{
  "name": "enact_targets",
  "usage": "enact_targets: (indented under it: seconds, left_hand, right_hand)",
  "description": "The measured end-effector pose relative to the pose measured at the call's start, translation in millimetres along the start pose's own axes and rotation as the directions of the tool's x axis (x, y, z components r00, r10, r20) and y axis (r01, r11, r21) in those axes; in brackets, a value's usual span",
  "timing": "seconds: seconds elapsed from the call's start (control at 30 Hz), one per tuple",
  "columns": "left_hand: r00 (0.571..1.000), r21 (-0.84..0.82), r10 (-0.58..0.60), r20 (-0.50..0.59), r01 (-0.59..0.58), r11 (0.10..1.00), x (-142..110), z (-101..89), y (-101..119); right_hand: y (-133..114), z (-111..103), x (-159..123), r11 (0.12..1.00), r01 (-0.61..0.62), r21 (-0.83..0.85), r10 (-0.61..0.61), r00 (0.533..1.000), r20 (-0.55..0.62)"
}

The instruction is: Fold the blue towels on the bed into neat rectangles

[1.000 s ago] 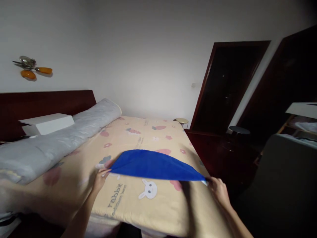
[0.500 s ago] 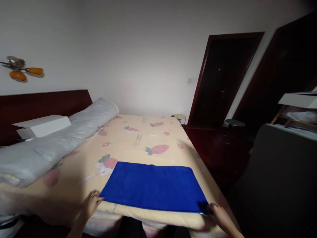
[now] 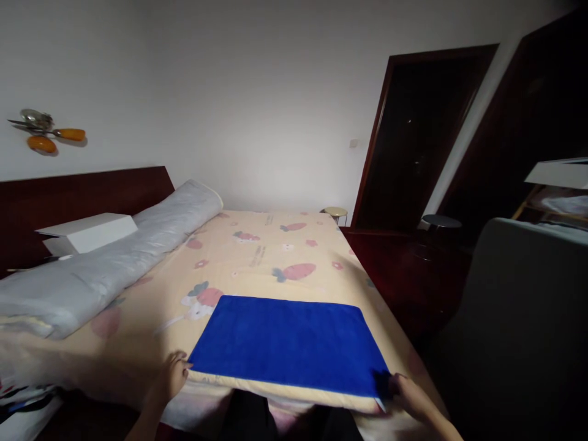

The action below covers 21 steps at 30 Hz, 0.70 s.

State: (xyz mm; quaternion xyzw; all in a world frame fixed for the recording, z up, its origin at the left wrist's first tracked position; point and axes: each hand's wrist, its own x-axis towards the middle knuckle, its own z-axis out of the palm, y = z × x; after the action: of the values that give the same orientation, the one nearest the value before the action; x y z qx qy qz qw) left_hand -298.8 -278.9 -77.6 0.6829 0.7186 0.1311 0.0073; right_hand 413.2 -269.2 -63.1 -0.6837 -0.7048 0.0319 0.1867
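Observation:
A blue towel (image 3: pixel 287 343) lies flat as a rectangle on the near edge of the bed (image 3: pixel 257 251), its surface smooth. At the towel's near left corner, my left hand (image 3: pixel 174 375) has its fingers closed on the edge. My right hand (image 3: pixel 407 392) grips the near right corner, where its shadow darkens the cloth. A small white tag shows at that corner, beside the right fingers. The fingertips of my right hand are partly hidden in shadow.
A grey rolled bedding bundle (image 3: pixel 114 251) lies along the headboard (image 3: pixel 92 190), with a white box (image 3: pixel 98 233) behind it. A grey chair back or panel (image 3: pixel 519 318) stands at the right. Stools (image 3: pixel 337 212) are near the door (image 3: pixel 427 141).
The view has shifted slightly. Both hands remain at the towel's near corners, and the near edge looks straighter and a little closer to me.

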Motion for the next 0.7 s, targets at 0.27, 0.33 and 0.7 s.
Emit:
enact_targets:
  seconds: [0.27, 0.33, 0.7]
  left_hand:
    - [0.999, -0.005, -0.027, -0.032, 0.027, 1.000, 34.6, 7.4, 93.8]
    - [0.999, -0.040, 0.049, -0.007, -0.049, 0.998, 42.9, 31.2, 155.5]
    - [0.970, 0.019, 0.118, 0.212, -0.125, 0.992, 27.7, 105.4, 239.7]
  right_hand:
    - [-62.4, 16.8, 39.7, 1.000, 0.029, 0.010, -0.030, 0.996, 0.085]
    - [-108.3, 40.9, 48.8, 0.998, 0.060, 0.031, -0.063, 0.992, 0.107]
    - [-153.2, 124.5, 28.0, 0.993, 0.040, 0.114, -0.064, 0.973, 0.220]
